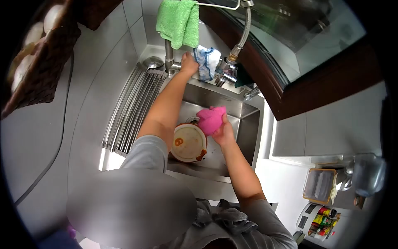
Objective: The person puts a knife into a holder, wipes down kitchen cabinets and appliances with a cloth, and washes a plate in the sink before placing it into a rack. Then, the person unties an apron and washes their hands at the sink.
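Observation:
My right hand (224,133) holds a pink cloth (210,120) over the steel sink (244,141). Below and left of the cloth, a round cream dish (188,143) with an orange-brown rim lies in the basin. My left hand (189,65) reaches to the back of the sink, at the tap (176,66), beside a white and blue cloth (207,62). Its fingers are partly hidden, so their grip does not show.
A green towel (178,23) hangs from a rail above the tap. A roll-up steel rack (134,110) covers the sink's left side. A wooden window frame (286,99) juts in at upper right. Bottles (323,222) and a wicker basket (45,70) stand at the sides.

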